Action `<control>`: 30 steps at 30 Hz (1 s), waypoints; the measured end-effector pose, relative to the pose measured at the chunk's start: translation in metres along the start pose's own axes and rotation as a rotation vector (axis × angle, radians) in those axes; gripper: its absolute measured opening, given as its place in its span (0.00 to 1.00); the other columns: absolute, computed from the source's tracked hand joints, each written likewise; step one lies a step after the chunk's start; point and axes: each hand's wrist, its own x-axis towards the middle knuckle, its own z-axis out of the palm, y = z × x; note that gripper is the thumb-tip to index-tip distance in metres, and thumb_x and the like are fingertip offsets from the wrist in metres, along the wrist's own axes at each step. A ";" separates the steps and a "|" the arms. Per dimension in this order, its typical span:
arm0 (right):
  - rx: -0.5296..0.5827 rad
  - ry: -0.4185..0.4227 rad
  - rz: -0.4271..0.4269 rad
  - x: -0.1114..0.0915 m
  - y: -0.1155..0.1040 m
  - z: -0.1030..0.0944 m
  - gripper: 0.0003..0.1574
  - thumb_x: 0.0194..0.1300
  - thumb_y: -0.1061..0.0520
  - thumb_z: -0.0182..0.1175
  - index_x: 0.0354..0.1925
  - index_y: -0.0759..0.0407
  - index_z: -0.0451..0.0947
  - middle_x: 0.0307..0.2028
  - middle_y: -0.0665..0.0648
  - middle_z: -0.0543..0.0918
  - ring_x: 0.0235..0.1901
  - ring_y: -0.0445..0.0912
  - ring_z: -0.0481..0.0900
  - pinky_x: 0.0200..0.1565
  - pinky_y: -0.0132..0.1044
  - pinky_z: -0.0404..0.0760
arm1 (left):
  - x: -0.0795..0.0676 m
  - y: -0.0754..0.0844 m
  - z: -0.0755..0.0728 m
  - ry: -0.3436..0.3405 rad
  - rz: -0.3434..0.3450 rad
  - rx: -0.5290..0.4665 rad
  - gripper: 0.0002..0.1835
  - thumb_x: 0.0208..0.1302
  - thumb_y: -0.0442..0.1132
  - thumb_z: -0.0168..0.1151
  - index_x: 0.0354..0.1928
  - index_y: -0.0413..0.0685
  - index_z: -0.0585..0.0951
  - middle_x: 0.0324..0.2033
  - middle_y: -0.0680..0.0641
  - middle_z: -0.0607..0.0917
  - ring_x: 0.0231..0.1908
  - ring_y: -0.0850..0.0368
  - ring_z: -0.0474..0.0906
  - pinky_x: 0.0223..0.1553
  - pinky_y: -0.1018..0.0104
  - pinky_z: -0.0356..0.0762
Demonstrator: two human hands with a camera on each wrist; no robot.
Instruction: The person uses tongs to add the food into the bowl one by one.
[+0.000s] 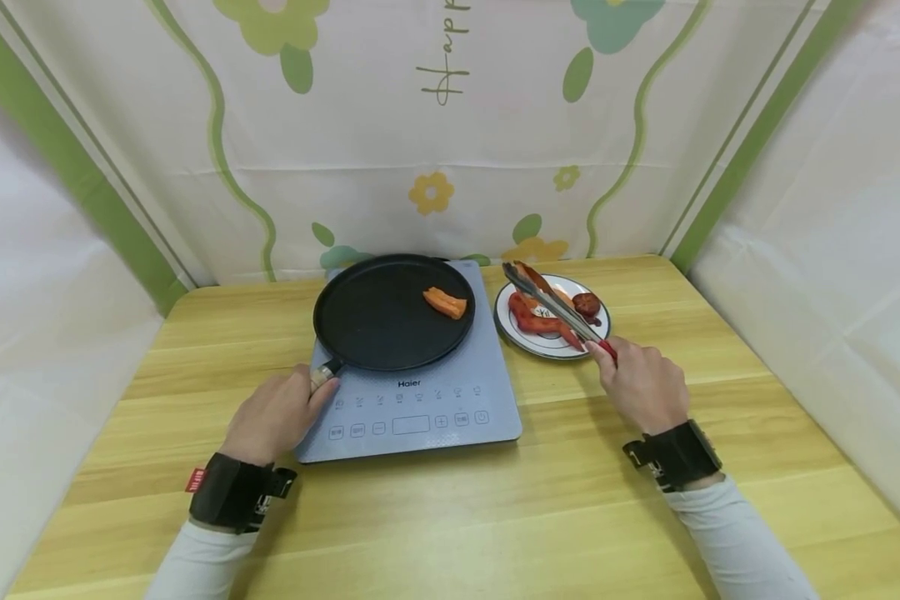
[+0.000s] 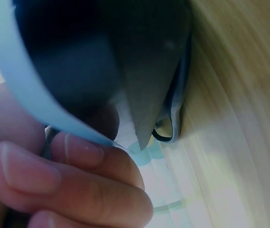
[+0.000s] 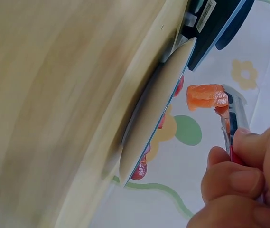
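Note:
My left hand (image 1: 273, 412) grips the handle (image 1: 322, 375) of a flat black frying pan (image 1: 378, 321). On the pan's right side lies an orange piece of food (image 1: 445, 302), like a strip of salmon. Metal food tongs (image 1: 551, 304) with red grips are in my right hand (image 1: 645, 387), their tips raised over the far left of a white plate (image 1: 506, 329). In the right wrist view, a salmon-like orange chunk (image 3: 206, 96) sits at the tongs' tips, above the plate. A reddish, wing-shaped piece (image 1: 536, 323) and a brown round piece (image 1: 587, 304) lie on the plate.
The pan sits on a grey Haier induction cooktop (image 1: 450, 408) with touch controls along its front. All stands on a wooden table (image 1: 570, 500). A flower-printed cloth (image 1: 495, 142) hangs behind it, and white cloth (image 1: 832, 250) hangs at the sides.

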 end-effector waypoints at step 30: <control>0.005 0.053 -0.023 -0.006 -0.013 -0.004 0.25 0.72 0.36 0.44 0.25 0.49 0.63 0.14 0.51 0.62 0.13 0.46 0.61 0.13 0.41 0.56 | -0.001 -0.001 0.000 0.010 0.000 0.007 0.24 0.72 0.59 0.43 0.36 0.42 0.67 0.21 0.47 0.67 0.22 0.54 0.67 0.22 0.62 0.62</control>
